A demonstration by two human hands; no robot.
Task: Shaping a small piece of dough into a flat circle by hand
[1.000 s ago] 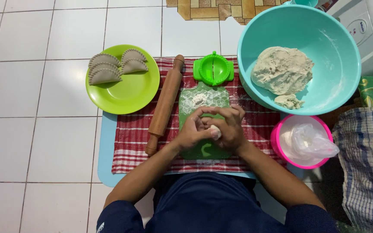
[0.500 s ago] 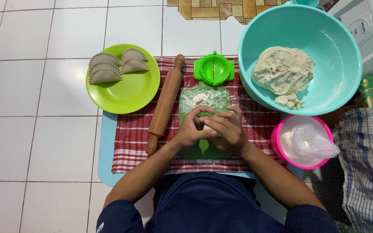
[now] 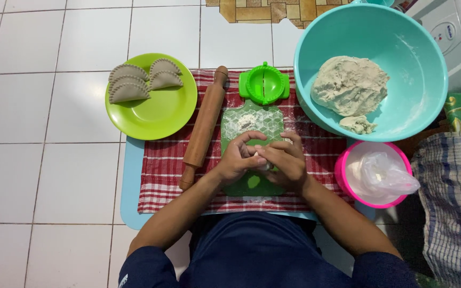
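Note:
My left hand (image 3: 239, 158) and my right hand (image 3: 284, 161) meet over the green cutting board (image 3: 252, 124), fingers curled around a small pale piece of dough (image 3: 263, 165) held between them. The dough is mostly hidden by my fingers. A dusting of flour lies on the board just beyond my hands. A wooden rolling pin (image 3: 205, 126) lies to the left of the board on the red checked cloth (image 3: 161, 176). A green round dumpling press (image 3: 263, 84) sits shut at the far end of the board.
A lime green plate (image 3: 158, 114) with three shaped dumplings (image 3: 134, 80) stands at the left. A large teal bowl (image 3: 417, 58) at the right holds a mass of dough (image 3: 350, 85). A pink bowl (image 3: 348, 178) with a plastic bag sits near right. White tiled floor all round.
Both hands have stayed over the board, shifting their fingers around the dough piece; the left thumb and forefinger now arch higher. Nothing else has moved.

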